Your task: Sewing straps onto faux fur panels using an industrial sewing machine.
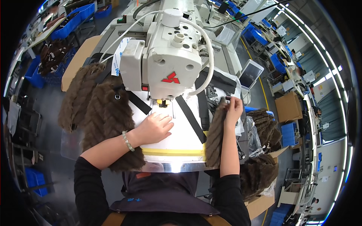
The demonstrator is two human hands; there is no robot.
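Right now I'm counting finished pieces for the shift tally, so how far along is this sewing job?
Possibly done: brown fur pieces lie stacked left of the sewing machine. In hand: the left hand rests flat on the white machine bed below the needle, while the right hand pinches the top of a brown fur strip. Left: more fur pieces wait in boxes at the right.

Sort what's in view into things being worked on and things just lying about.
In use: white industrial sewing machine; brown furry fabric strip pinched by right hand; left hand flat on white machine bed; black webbing strap.

Lying about: brown fur pile; blue plastic bins; cardboard box.
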